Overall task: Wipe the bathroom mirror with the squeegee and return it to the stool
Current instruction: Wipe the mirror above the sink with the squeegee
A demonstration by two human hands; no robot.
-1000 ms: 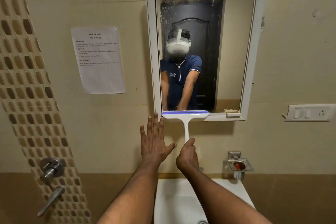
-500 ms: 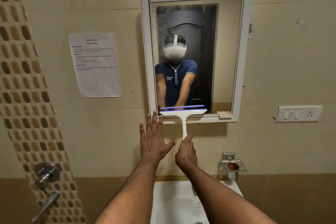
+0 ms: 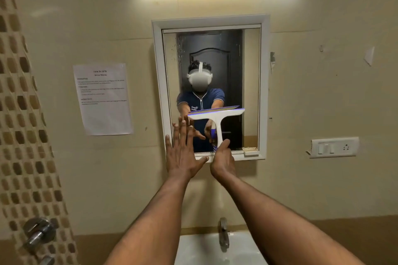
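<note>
With the right hand (image 3: 223, 160) gripping the white plastic squeegee (image 3: 216, 121) low and the left hand (image 3: 183, 153) flat and empty, its tilted blade risks streaking the white-framed mirror (image 3: 252, 84).

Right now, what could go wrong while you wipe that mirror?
The right hand grips only the bottom end of the squeegee, so it might wobble or slip into the sink below. The left hand lies spread on the mirror edge and could leave fingerprints. Droplets remain at the glass's upper left; they might get missed.
</note>
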